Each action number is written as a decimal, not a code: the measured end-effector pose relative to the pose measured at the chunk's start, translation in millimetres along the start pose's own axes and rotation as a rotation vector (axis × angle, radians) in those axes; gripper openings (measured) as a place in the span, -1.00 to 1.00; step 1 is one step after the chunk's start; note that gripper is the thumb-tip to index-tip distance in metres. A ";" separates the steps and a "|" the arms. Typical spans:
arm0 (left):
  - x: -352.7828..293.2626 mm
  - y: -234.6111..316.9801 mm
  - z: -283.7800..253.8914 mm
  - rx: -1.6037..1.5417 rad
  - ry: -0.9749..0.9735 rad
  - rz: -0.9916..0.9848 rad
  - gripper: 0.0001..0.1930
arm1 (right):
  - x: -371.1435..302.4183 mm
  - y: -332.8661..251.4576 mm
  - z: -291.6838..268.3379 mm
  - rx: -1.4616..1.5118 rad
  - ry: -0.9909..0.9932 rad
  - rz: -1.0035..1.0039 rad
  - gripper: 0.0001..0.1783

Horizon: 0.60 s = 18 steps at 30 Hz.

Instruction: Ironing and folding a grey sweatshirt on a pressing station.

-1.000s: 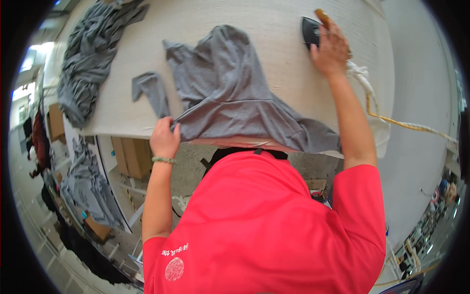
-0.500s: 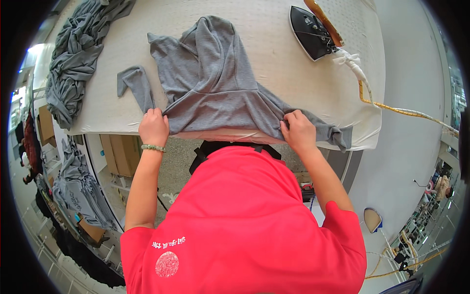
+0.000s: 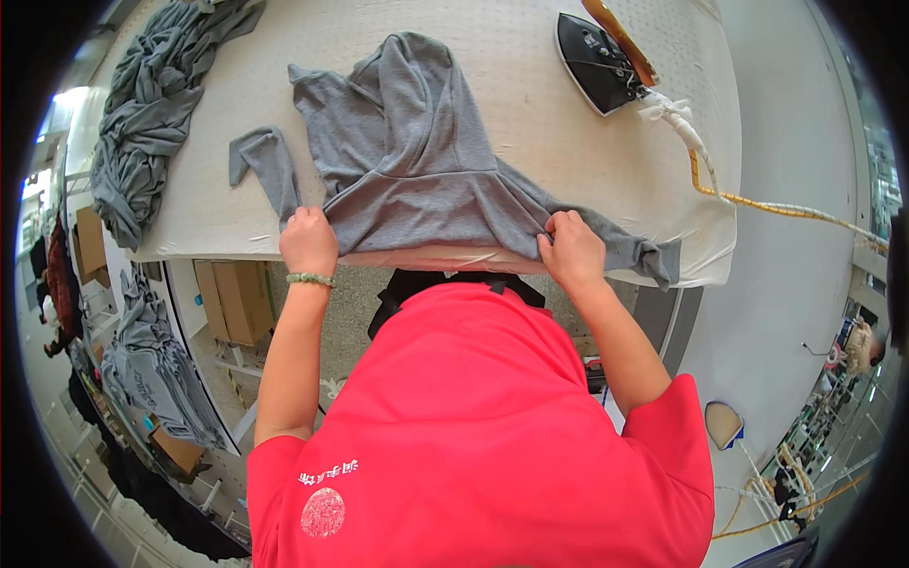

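A grey long-sleeved garment lies on the pale padded ironing table, its near edge along the table's front. Closed on its near left part, where a sleeve begins, is my left hand, with a beaded bracelet at the wrist. My right hand pinches the cloth at the near right, beside the other sleeve, which stretches to the right front corner. The left sleeve is bent back on the table. Folds cover the upper middle of the garment, and the fingertips are partly hidden by my hands.
An iron with a wooden handle rests at the far right, its wrapped hose running off to the right. Crumpled grey cloth is heaped along the left. Below the table at left are a cardboard box and stacked grey garments.
My left hand has shifted slightly to the right, and my right hand slightly left, both still gripping the cloth. The garment lies almost as before.
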State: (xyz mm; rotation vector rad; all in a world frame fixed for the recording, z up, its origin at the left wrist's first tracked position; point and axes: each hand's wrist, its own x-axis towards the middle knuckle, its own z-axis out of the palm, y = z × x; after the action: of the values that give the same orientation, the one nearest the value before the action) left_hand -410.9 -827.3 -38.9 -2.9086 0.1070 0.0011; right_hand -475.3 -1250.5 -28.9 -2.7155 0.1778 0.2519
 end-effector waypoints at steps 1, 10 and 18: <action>1.7 0.0 -0.7 -0.006 -0.037 0.016 -0.91 | 4.3 -2.0 -5.2 -0.007 -0.081 0.017 -0.80; 30.2 -39.4 -80.3 -0.156 0.052 -0.169 -0.88 | 49.6 -6.5 -100.2 0.273 -0.129 -0.031 -0.77; 11.8 -80.3 -79.7 -0.450 -0.073 -0.268 -0.81 | 59.8 -16.4 -127.8 0.283 -0.597 -0.151 -0.78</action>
State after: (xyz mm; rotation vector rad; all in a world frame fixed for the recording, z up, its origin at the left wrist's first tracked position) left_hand -393.9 -768.4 57.0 -3.3402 -0.3388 0.0976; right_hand -395.1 -1292.8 80.5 -2.2460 -0.1522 0.8965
